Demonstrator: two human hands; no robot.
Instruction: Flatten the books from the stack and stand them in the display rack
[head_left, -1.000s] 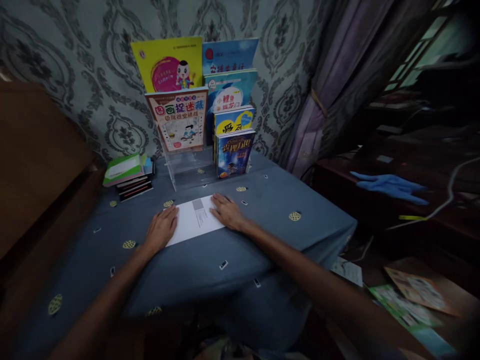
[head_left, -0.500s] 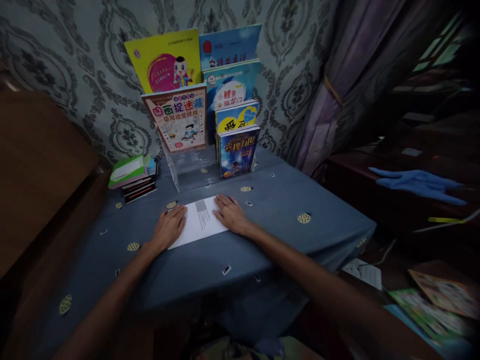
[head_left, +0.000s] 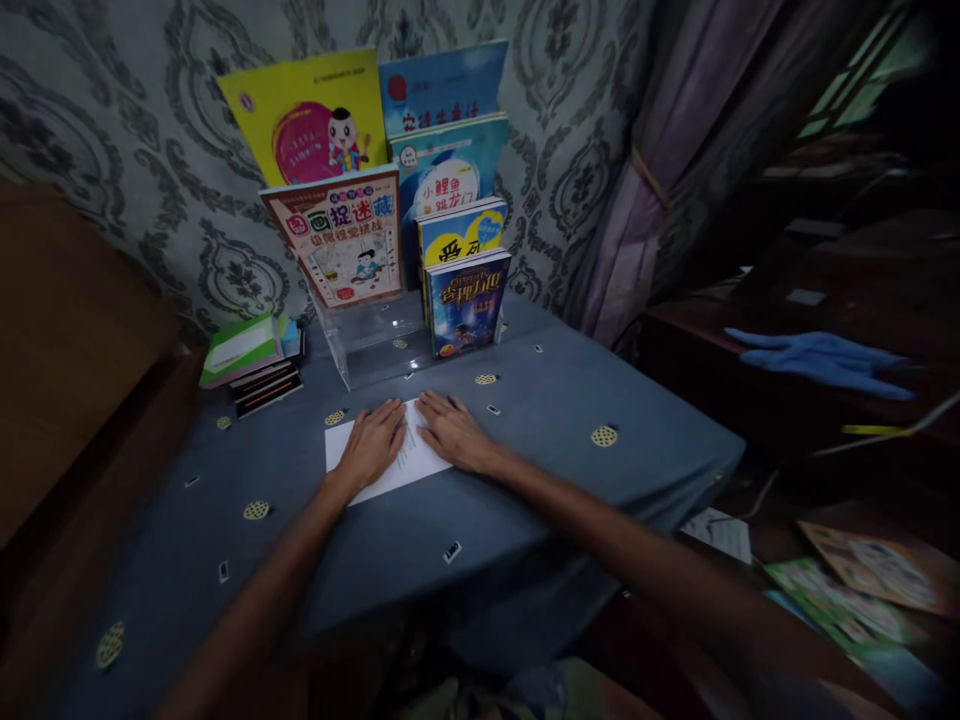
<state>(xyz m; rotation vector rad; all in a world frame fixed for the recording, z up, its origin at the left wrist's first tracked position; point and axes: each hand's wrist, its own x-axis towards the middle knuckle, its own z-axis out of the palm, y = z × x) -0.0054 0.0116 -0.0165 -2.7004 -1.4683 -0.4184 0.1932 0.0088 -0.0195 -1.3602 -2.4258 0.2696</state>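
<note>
A white paper [head_left: 386,485] with a printed patch near its middle lies flat on the blue patterned tablecloth [head_left: 547,430]. My left hand [head_left: 373,440] rests palm down on the paper, its fingers stretched out and covering part of the print. Flat on the right part of the same sheet lies my right hand [head_left: 452,430], fingers extended. The fingertips of both hands are close together near the paper's far edge. Neither hand grips anything.
Behind the paper, a clear acrylic stand [head_left: 367,345] holds several upright books [head_left: 349,240]. A stack of small books [head_left: 251,360] sits at the back left. Off the table's right side are a blue glove [head_left: 825,360] and picture books [head_left: 840,600].
My left hand has slid right over the paper, from its left edge toward the middle, closer to my right hand. The view has shifted slightly.
</note>
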